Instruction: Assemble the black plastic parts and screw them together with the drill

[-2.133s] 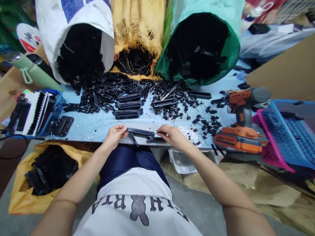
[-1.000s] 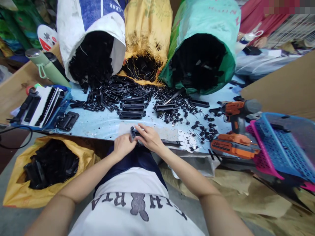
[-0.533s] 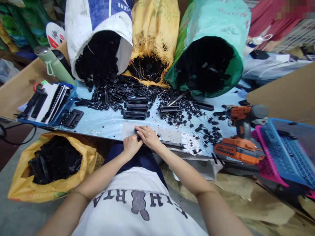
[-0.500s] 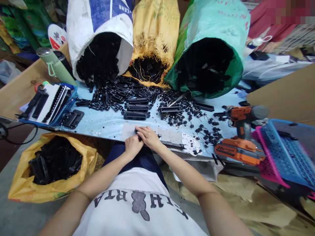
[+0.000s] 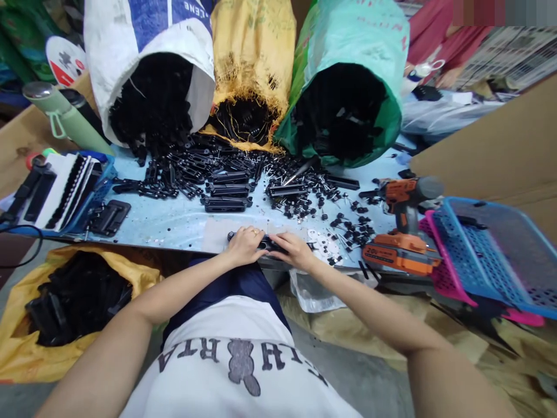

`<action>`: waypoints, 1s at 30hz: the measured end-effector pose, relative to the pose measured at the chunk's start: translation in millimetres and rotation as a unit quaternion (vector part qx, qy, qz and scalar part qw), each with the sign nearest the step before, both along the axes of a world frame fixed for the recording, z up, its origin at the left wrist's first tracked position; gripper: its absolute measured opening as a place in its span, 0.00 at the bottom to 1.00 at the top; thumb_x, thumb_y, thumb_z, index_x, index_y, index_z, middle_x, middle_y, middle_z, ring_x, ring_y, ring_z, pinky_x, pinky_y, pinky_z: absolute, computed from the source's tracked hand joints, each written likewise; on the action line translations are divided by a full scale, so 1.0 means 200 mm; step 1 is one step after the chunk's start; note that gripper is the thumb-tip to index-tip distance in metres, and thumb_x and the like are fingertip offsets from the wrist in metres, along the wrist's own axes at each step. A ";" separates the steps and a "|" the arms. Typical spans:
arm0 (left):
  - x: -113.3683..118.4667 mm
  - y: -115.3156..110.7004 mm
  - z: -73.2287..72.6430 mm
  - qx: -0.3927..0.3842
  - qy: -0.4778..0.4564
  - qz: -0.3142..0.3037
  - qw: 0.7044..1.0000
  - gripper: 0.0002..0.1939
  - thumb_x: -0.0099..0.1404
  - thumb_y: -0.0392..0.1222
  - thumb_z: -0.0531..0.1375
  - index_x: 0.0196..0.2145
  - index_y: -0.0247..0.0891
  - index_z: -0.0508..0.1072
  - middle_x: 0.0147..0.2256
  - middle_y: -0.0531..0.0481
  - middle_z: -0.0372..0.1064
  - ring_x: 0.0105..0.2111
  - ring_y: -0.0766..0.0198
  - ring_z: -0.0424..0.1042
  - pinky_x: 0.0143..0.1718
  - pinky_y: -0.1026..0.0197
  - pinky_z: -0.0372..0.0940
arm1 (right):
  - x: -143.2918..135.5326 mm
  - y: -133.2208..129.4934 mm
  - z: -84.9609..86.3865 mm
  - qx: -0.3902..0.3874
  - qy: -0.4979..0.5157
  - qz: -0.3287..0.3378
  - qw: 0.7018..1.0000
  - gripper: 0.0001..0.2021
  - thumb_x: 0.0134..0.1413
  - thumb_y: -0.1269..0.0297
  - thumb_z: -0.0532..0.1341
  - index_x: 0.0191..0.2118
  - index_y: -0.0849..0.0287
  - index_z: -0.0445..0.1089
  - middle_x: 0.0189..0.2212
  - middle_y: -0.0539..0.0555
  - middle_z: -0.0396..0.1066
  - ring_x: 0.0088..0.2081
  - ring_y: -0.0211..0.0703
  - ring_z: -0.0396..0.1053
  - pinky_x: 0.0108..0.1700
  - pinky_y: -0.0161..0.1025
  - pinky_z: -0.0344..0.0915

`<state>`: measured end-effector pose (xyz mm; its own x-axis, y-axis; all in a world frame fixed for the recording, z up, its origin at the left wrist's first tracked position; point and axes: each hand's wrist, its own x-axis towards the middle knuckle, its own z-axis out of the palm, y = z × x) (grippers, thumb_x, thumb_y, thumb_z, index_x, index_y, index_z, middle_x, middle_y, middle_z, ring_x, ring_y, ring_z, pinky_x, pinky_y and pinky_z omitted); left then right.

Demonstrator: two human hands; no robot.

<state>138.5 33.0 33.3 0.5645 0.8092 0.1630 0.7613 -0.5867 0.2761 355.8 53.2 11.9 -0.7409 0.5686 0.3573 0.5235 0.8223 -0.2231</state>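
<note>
Black plastic, long and flat: the black plastic bar-shaped part (image 5: 266,242) is lying at the near edge of the pale blue surface (image 5: 174,220), its long axis running left to right. I am pressing my left hand (image 5: 244,247) over its left end and my right hand (image 5: 296,251) over its right end, both grips closing narrowly around the part, which sits directly between them, so neither hand is nearer. The orange cordless drill (image 5: 402,232) is standing well apart to the right, carrying a "20V" mark. On the far white woven sack (image 5: 143,35) I am reading only "ENE"; the shirt lettering is too upside-down to read surely.
</note>
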 end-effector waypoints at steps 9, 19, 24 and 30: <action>-0.11 -0.04 0.07 0.011 0.065 0.008 0.998 0.23 0.67 0.51 0.47 0.42 0.28 0.70 0.36 0.35 0.70 0.39 0.53 0.68 0.37 0.55 0.60 | 0.05 0.00 0.12 0.045 -0.101 -0.101 0.989 0.28 0.53 0.38 0.50 0.24 0.59 0.68 0.20 0.57 0.66 0.24 0.43 0.64 0.27 0.39 0.57; -0.10 -0.31 0.15 -0.006 -0.086 0.071 0.994 0.27 0.65 0.59 0.40 0.35 0.48 0.75 0.29 0.44 0.72 0.32 0.55 0.72 0.25 0.52 0.65 | -0.36 -0.41 0.52 -0.244 0.331 0.204 0.888 0.25 0.61 0.46 0.37 0.23 0.54 0.58 0.17 0.51 0.59 0.21 0.39 0.60 0.24 0.38 0.58; -0.09 -0.23 0.07 0.031 -0.088 0.102 0.990 0.27 0.68 0.52 0.37 0.47 0.42 0.71 0.39 0.40 0.72 0.42 0.55 0.71 0.37 0.50 0.69 | -0.68 -0.29 0.26 -0.176 0.443 -0.079 0.875 0.29 0.60 0.48 0.28 0.41 0.56 0.62 0.43 0.63 0.63 0.45 0.49 0.64 0.43 0.49 0.65; -0.35 -0.03 -0.01 0.118 0.011 0.030 0.992 0.29 0.62 0.58 0.53 0.54 0.34 0.66 0.49 0.36 0.67 0.54 0.47 0.62 0.55 0.46 0.59 | -0.75 0.49 0.24 -0.054 0.090 -0.069 0.992 0.16 0.62 0.57 0.49 0.48 0.57 0.68 0.53 0.58 0.62 0.55 0.46 0.56 0.57 0.46 0.52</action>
